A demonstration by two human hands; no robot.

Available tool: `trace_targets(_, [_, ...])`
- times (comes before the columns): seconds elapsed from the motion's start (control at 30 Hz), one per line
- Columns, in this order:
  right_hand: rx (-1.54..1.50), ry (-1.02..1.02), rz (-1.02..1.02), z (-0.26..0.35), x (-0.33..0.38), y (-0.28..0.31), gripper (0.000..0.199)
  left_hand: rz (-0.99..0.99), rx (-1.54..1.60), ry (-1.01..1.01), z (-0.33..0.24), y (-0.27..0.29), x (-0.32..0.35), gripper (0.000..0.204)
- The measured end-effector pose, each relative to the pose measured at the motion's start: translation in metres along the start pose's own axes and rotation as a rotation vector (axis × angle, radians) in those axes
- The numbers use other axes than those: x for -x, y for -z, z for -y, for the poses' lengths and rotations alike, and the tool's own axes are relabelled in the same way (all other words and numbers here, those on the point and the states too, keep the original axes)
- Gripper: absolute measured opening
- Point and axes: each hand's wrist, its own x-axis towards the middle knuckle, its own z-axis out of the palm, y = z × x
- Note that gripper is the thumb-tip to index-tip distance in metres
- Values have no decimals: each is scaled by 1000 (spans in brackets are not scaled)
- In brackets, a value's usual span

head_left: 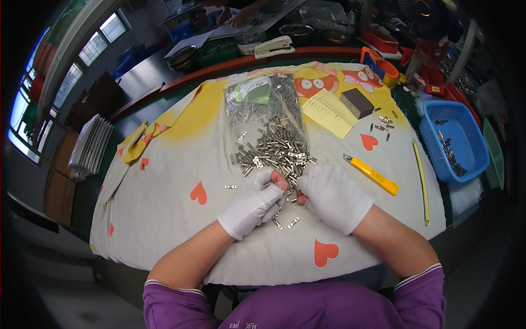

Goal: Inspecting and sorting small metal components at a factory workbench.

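Observation:
My left hand [253, 204], in a white glove with bare fingertips, is closed in a pinch at the near edge of a pile of small silvery metal parts [279, 143]. Close beside it on the right, my right hand [335, 198], gloved the same way, has its thumb and fingers pressed together. What each hand grips is too small and covered to make out. The pile spills from the mouth of a clear plastic bag [235, 112] full of such parts. A few loose flat metal pieces [294, 222] lie just below the hands, and another piece [230, 187] is left of them.
A yellow utility knife [372, 175] lies to the right on the patterned cloth [164, 219]. Beyond are a yellow paper slip [329, 113], a dark block [357, 103] and several scattered parts [383, 127]. A blue basket [476, 137] stands far right; another person's hand [239, 20] is at the back.

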Motion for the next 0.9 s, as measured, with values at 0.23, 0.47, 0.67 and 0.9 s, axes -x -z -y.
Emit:
trace_targets(0.23, [-226,-94,-111,4,-5,18,13,27,-127,104,-8,-7,3,9])
trace_targets(0.47, [-244,-54,-102,5,-6,19,14,26,-148,88,-7,-8,5,9])
trace_targets(0.67, [-208,12,-182,3,-4,17,20,-10,-60,96,-4,-4,4,11])
trace_targets(0.9, [-183,38,-185,4,-5,20,19,26,-47,99,-4,-3,4,19])
